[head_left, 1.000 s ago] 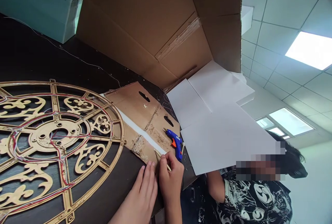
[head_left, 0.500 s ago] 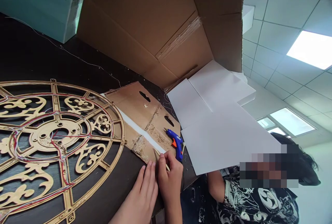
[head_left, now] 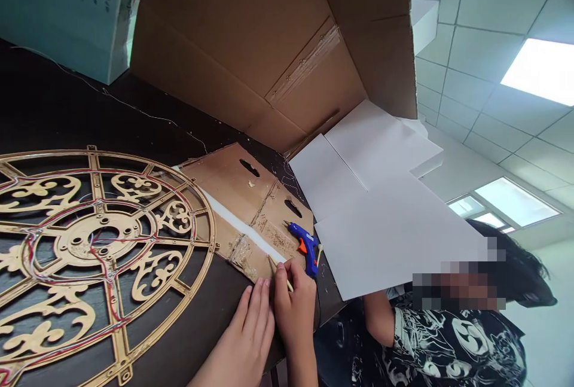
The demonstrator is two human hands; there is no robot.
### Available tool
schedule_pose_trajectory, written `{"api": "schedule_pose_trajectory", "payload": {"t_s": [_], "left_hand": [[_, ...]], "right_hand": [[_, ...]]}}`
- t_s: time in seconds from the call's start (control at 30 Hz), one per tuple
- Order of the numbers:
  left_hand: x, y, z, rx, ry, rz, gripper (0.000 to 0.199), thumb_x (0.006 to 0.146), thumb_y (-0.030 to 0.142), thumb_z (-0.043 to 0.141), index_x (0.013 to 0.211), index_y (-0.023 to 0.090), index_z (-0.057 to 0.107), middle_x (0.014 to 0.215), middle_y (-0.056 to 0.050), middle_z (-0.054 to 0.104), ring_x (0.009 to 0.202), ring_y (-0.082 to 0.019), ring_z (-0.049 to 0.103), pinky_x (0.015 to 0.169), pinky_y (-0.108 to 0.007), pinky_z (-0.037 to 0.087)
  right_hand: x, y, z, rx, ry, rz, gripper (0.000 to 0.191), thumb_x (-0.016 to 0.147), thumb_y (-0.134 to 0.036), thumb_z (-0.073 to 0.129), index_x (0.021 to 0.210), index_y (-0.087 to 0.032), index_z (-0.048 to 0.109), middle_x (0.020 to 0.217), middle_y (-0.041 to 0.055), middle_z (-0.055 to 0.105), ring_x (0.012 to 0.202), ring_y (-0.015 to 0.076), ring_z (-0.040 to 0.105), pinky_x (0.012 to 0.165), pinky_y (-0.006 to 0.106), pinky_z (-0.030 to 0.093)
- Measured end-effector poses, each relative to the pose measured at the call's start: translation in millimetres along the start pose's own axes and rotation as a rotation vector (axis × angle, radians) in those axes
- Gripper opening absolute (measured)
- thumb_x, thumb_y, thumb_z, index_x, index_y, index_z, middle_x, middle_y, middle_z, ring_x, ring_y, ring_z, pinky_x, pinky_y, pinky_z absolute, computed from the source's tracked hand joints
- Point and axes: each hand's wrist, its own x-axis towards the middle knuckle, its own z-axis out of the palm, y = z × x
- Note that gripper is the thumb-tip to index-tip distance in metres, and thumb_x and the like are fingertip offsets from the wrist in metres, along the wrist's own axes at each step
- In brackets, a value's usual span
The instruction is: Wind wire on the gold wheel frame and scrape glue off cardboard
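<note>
My right hand (head_left: 295, 294) pinches a slim, pale, pencil-like stick (head_left: 273, 262), its tip pointing at the white strip (head_left: 240, 222). What kind of stick it is, I cannot tell. The strip runs across a flat brown cardboard sheet (head_left: 219, 174) with two slots. Beside it, my left hand (head_left: 253, 321) lies with fingers stretched out at the cardboard's near edge, holding nothing visible. A blue glue gun (head_left: 306, 246) with an orange trigger rests just beyond my right hand.
A large gold openwork ring frame (head_left: 94, 201) with red and white wires covers the left of the dark table (head_left: 147, 106). Behind stand a tall cardboard panel (head_left: 233, 34) and a teal box (head_left: 58, 10). White boards (head_left: 372, 231) lie at right, near another person (head_left: 457, 339).
The camera view has shifted slightly. Both hands and the stick stay almost in place against the cardboard; the other person appears a little farther right.
</note>
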Motion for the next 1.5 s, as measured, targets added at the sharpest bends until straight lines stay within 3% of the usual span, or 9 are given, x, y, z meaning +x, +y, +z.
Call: {"api": "schedule_pose_trajectory", "payload": {"t_s": [0.2,0.43,0.67,0.8,0.87,0.97,1.1,1.23,1.5], "left_hand": [[-1.1,-0.4,-2.5,-0.031,-0.012,0.016,0.057,0.073,0.053,0.067,0.113,0.015,0.077,0.134,-0.019,0.064,0.133,-0.040,0.051,0.123,-0.056,0.020],[-0.7,-4.2,-8.6,-0.021,-0.130,0.057,0.053,0.084,0.039,0.058,0.126,0.010,0.069,0.141,-0.021,0.058,0.136,-0.038,0.049,0.120,-0.055,0.025],[21.6,-33.8,-58.6,-0.306,-0.498,0.183,0.098,0.078,0.062,0.061,0.146,-0.006,0.041,0.154,-0.034,0.035,0.144,-0.046,0.033,0.117,-0.054,0.029],[45.2,-49.4,-83.1,-0.532,-0.534,0.025,0.044,0.087,0.048,0.057,0.109,0.012,0.067,0.119,-0.016,0.066,0.121,-0.029,0.056,0.108,-0.041,0.041],[54.8,-61.6,-88.9,-0.521,-0.460,-0.025,0.021,0.087,0.036,0.059,0.087,0.016,0.066,0.093,-0.008,0.067,0.095,-0.022,0.060,0.090,-0.036,0.047],[65.2,-93.3,-92.5,-0.378,-0.296,-0.032,0.028,0.094,0.028,0.048,0.071,0.017,0.061,0.076,-0.005,0.062,0.077,-0.018,0.054,0.073,-0.032,0.041],[75.8,-157.5,-92.7,-0.120,-0.197,-0.119,0.044,0.099,0.037,0.041,0.062,0.018,0.057,0.066,-0.004,0.060,0.069,-0.017,0.051,0.069,-0.033,0.033],[77.4,-224.1,-93.4,0.096,-0.125,-0.485,0.051,0.095,0.053,0.044,0.058,0.019,0.052,0.062,-0.004,0.057,0.064,-0.016,0.050,0.063,-0.030,0.027],[39.1,-323.5,-116.0,0.046,-0.019,-1.181,0.065,0.090,0.068,0.030,0.058,0.019,0.059,0.065,-0.012,0.060,0.064,-0.023,0.050,0.060,-0.031,0.025]], "right_hand": [[2.7,0.4,0.5,-0.067,-0.069,-0.025,0.032,0.099,-0.031,0.042,0.069,-0.019,0.041,0.058,-0.0041,0.046,0.053,0.0104,0.041,0.055,0.025,0.025],[1.8,-0.6,-2.1,-0.050,-0.103,0.012,0.033,0.098,-0.034,0.042,0.070,-0.019,0.045,0.060,-0.0030,0.049,0.056,0.0110,0.043,0.057,0.025,0.025],[1.2,4.3,-3.2,0.140,-0.024,0.072,0.039,0.101,-0.042,0.040,0.074,-0.018,0.054,0.065,0.0009,0.057,0.063,0.0142,0.051,0.062,0.026,0.031],[1.8,2.1,-4.5,0.123,-0.006,0.069,0.040,0.100,-0.042,0.041,0.070,-0.019,0.053,0.061,-0.0002,0.053,0.058,0.0143,0.047,0.059,0.026,0.028],[1.8,1.0,-4.6,0.099,-0.003,0.074,0.040,0.100,-0.043,0.041,0.071,-0.019,0.054,0.059,-0.0001,0.053,0.056,0.0148,0.047,0.057,0.027,0.027],[1.5,-0.5,-3.3,0.070,0.012,0.088,0.035,0.101,-0.043,0.040,0.089,-0.018,0.060,0.070,0.0037,0.062,0.063,0.0176,0.057,0.059,0.027,0.031],[1.8,-2.9,0.3,0.002,-0.039,0.077,0.028,0.100,-0.028,0.035,0.111,-0.016,0.057,0.082,0.0075,0.067,0.073,0.0216,0.063,0.062,0.028,0.038],[4.9,1.7,7.6,0.093,-0.092,-0.058,0.027,0.095,-0.026,0.044,0.110,-0.017,0.065,0.099,0.0104,0.070,0.087,0.0235,0.066,0.072,0.031,0.046],[18.7,24.3,25.9,0.094,-0.134,-0.207,0.026,0.090,-0.025,0.051,0.079,-0.023,0.074,0.074,0.0066,0.063,0.068,0.0215,0.063,0.062,0.031,0.043]]}}
